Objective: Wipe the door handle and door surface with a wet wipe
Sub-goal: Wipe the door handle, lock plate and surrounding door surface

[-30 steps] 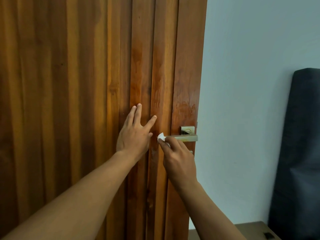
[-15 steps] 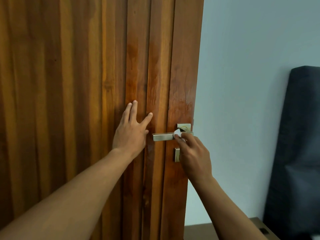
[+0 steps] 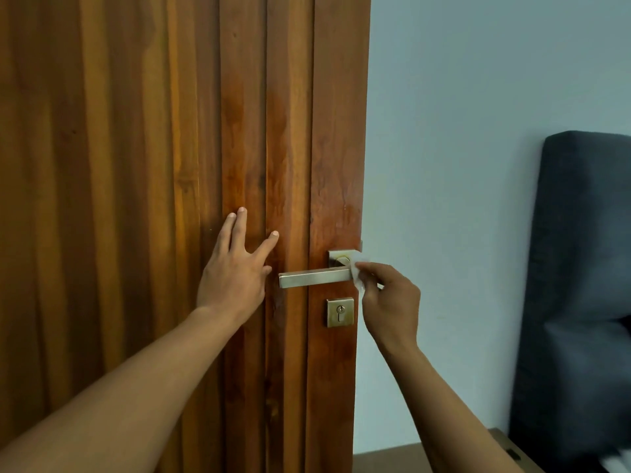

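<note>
A brown wooden door (image 3: pixel 170 165) with vertical panels fills the left and middle of the head view. Its brass lever handle (image 3: pixel 314 278) points left from a square rose near the door's right edge. Below it sits a square keyhole plate (image 3: pixel 339 312). My left hand (image 3: pixel 235 271) lies flat on the door just left of the handle's tip, fingers spread. My right hand (image 3: pixel 389 298) pinches a small white wet wipe (image 3: pixel 359 273) against the right end of the handle, at the door's edge. The fingers hide most of the wipe.
A pale blue wall (image 3: pixel 461 165) stands to the right of the door. A dark grey padded headboard (image 3: pixel 580 285) rises at the far right. A brown wooden surface (image 3: pixel 392 459) shows at the bottom, below the wall.
My right hand has slid the wipe along the handle from its left tip to its right end, uncovering the lever and the keyhole plate. The left hand stays flat on the door.
</note>
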`<act>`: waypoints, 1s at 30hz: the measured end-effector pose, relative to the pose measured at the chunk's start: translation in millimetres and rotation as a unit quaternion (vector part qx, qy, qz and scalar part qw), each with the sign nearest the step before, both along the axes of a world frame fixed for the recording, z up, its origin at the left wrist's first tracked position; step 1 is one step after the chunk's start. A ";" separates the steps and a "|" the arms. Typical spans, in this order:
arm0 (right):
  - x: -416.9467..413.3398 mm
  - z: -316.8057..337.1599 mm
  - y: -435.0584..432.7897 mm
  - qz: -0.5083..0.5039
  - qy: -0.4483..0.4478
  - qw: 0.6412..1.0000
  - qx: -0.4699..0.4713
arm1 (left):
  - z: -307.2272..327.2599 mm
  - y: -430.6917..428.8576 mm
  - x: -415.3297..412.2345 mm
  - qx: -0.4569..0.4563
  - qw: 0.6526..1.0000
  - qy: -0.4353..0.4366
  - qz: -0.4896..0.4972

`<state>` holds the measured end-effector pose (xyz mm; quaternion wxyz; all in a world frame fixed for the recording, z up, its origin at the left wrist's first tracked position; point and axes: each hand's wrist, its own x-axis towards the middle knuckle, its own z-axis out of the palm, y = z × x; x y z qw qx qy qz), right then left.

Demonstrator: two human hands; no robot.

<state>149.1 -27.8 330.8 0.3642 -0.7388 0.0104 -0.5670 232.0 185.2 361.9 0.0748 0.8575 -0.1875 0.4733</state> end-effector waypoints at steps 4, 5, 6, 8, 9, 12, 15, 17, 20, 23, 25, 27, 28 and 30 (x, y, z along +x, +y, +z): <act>2.2 4.6 -13.7 0.147 0.028 0.981 0.125 | 0.3 0.1 0.3 -0.001 1.000 0.000 -0.002; 3.9 4.3 -17.2 0.166 0.036 0.977 0.132 | 0.1 0.1 -0.1 -0.001 1.000 -0.001 -0.003; 5.7 4.5 -20.0 0.175 0.046 0.975 0.129 | 0.1 -0.3 -0.2 -0.001 1.000 -0.002 -0.004; 10.5 6.2 -25.0 0.180 0.075 0.974 0.112 | 0.2 -0.1 -0.7 -0.002 1.000 -0.004 -0.006; 12.7 7.8 -27.2 0.182 0.089 0.974 0.105 | 0.3 -0.4 -0.7 -0.001 1.000 -0.004 -0.006; 18.5 11.9 -32.5 0.194 0.119 0.969 0.098 | 0.5 0.1 -1.0 -0.003 1.000 -0.002 -0.007; 24.1 15.9 -37.5 0.200 0.141 0.966 0.085 | 0.0 1.1 0.2 -0.001 1.000 -0.007 -0.001; 27.2 19.2 -39.3 0.188 0.153 0.968 0.063 | -0.7 1.3 1.6 0.001 1.000 -0.009 0.004; 31.2 22.8 -42.1 0.158 0.175 0.971 0.031 | -0.3 0.6 2.3 0.003 1.000 -0.009 0.006; 26.6 26.3 -43.0 0.099 0.205 0.973 -0.030 | -0.4 0.8 2.0 0.000 1.000 -0.012 0.001; 16.5 34.2 -43.8 0.052 0.187 0.980 -0.035 | -0.2 0.1 1.7 -0.001 1.000 -0.011 -0.004; 3.5 45.3 -40.0 0.009 0.155 0.987 -0.051 | -0.1 -0.8 2.1 0.000 1.000 -0.012 0.000; -3.1 50.9 -35.0 -0.009 0.144 0.987 -0.073 | -0.4 -1.0 2.0 0.002 1.000 -0.011 0.004; -16.9 60.3 -19.0 -0.019 0.128 0.983 -0.127 | -1.1 -2.0 2.4 0.008 1.000 -0.008 0.010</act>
